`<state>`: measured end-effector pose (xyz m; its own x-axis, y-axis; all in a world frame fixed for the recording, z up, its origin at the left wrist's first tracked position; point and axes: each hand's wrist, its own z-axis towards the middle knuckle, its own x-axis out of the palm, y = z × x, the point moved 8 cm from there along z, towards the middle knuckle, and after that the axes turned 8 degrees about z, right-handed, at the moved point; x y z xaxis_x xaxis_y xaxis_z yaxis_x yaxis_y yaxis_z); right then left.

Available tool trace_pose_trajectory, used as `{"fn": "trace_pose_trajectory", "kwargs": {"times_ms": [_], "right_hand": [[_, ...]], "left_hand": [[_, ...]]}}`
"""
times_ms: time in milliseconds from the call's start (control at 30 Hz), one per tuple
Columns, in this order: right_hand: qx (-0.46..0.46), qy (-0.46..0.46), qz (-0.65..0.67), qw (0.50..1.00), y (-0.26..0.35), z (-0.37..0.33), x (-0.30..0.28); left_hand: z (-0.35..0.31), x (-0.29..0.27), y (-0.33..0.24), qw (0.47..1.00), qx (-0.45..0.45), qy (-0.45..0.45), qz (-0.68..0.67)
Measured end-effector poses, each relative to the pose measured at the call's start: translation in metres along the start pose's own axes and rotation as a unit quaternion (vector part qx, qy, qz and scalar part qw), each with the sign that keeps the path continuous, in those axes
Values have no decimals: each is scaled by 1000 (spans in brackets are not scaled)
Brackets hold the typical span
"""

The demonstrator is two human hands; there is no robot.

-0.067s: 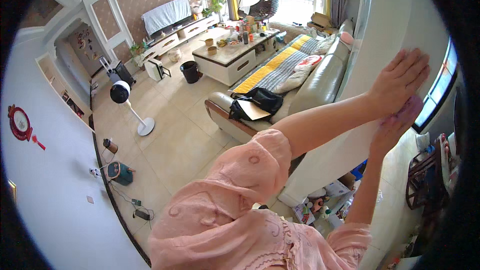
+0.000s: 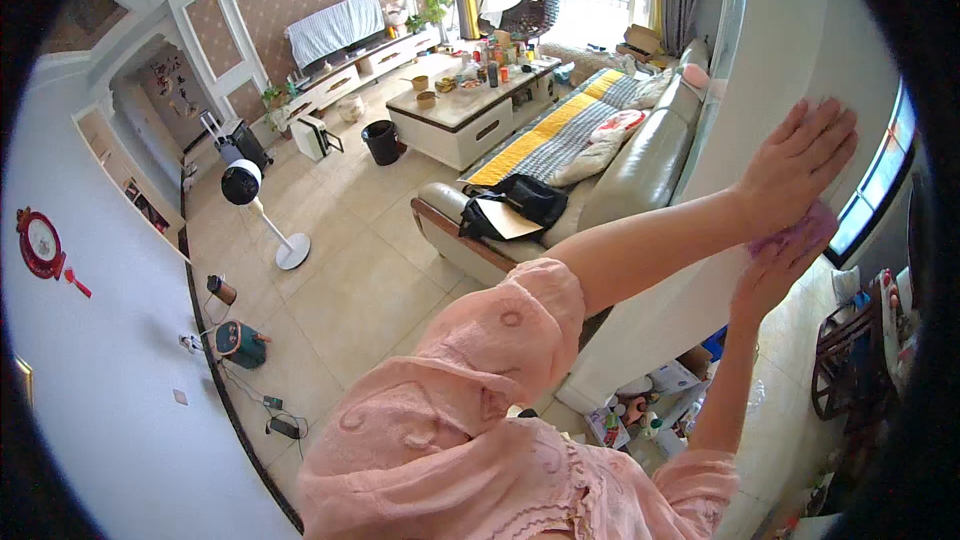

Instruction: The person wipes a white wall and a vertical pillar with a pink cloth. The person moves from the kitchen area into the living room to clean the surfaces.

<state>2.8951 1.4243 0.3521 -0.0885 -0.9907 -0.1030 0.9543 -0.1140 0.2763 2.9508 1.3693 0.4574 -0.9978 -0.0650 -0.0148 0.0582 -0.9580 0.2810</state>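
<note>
My left hand (image 2: 800, 162) lies flat on the white wall (image 2: 770, 70), fingers stretched out and slightly spread, holding nothing. Just below it, my right hand (image 2: 775, 280) has a purple cloth (image 2: 812, 228) pressed to the same wall section. The cloth is bunched and shows around my right fingers, which partly cover it. Both forearms reach up to the right out of pink sleeves, the left one crossing in front of the wall's lower part.
Behind the wall stands a leather sofa (image 2: 635, 175) with a black bag (image 2: 530, 202) on it. A cluttered coffee table (image 2: 450, 135), a bin (image 2: 380, 143) and a standing fan (image 2: 270, 215) are farther off. Boxes and bottles (image 2: 650, 405) sit at the wall's foot; a dark wooden chair (image 2: 850, 350) is at right.
My right hand and the purple cloth have slid slightly down and to the left along the wall. My left hand stays almost in place.
</note>
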Motion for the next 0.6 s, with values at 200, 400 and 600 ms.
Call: {"fn": "trace_pose_trajectory", "kwargs": {"times_ms": [200, 400, 600], "right_hand": [[-120, 91, -144, 978, -33, -72, 11], [-291, -16, -92, 952, 60, 57, -2], [-323, -51, -218, 920, 61, 130, 7]], "left_hand": [[-2, -2, 13, 984, -77, 12, -162], [-3, -21, 22, 953, -104, 30, -284], [0, -35, 21, 944, -111, -2, -310]]}}
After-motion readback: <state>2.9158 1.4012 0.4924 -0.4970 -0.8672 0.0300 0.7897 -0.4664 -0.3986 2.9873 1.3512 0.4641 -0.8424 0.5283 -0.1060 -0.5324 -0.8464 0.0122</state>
